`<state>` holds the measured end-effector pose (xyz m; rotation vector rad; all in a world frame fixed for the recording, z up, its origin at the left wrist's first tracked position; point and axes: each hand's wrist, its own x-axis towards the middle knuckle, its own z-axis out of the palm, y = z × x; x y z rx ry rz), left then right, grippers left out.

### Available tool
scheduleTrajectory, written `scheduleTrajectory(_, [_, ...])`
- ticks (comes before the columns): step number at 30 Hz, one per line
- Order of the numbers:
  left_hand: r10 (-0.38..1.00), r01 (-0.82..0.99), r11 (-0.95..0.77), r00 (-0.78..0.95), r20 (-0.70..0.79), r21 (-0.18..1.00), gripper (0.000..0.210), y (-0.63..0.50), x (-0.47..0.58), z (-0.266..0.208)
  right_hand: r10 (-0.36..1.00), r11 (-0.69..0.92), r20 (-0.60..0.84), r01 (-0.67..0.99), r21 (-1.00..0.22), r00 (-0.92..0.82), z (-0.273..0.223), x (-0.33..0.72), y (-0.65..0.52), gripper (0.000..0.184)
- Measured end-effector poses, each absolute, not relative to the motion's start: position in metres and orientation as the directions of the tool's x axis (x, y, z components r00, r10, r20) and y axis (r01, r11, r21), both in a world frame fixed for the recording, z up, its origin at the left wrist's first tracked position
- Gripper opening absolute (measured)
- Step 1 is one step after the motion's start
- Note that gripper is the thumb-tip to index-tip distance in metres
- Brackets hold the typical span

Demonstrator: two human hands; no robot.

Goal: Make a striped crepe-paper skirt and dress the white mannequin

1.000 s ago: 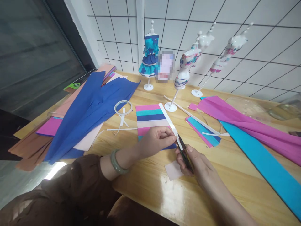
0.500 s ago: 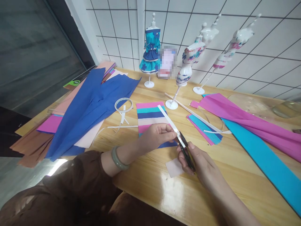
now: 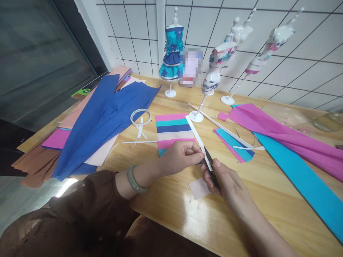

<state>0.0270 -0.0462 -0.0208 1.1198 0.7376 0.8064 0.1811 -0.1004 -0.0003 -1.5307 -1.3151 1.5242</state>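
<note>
My left hand [image 3: 180, 157] is closed in a pinch on a narrow white strip [image 3: 196, 134], which slants up and away over a striped crepe paper piece [image 3: 174, 129]. My right hand [image 3: 227, 178] is wrapped round dark snips [image 3: 213, 175]; its grip hides most of their handles. The blades lie along the strip's near end, just beside my left fingertips. I cannot tell whether they are cutting into it. Beneath my right hand, a pale paper square [image 3: 198, 188] lies on the wooden table [image 3: 166, 200].
A tape roll [image 3: 140, 117] lies left of the striped piece, near loose white strips. Blue crepe paper [image 3: 107, 117] covers the left side; pink paper [image 3: 281, 134] and turquoise paper [image 3: 300, 178] lie right. Small mannequins [image 3: 215, 67] and a dressed one [image 3: 173, 53] stand behind.
The white strip has shifted a little to the right, and my left fingertips with it. The snips' blades look closer together against the strip. The view has tilted slightly.
</note>
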Motion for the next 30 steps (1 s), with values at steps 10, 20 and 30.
scheduleTrajectory(10, [0.864, -0.196, 0.231, 0.491, -0.109, 0.953, 0.014, -0.046, 0.029, -0.024, 0.926, -0.317, -0.336, 0.127, -0.94, -0.172, -0.008, 0.181, -0.1, 0.039])
scheduleTrajectory(20, [0.866, -0.196, 0.237, 0.486, -0.116, 0.951, 0.016, -0.045, 0.03, -0.025, 0.924, -0.35, -0.359, 0.089, -0.932, -0.131, -0.012, 0.178, -0.1, 0.041])
scheduleTrajectory(30, [0.863, -0.187, 0.261, 0.485, -0.142, 0.947, 0.016, -0.044, 0.03, -0.026, 0.925, -0.348, -0.36, 0.106, -0.931, -0.124, -0.013, 0.178, -0.099, 0.043])
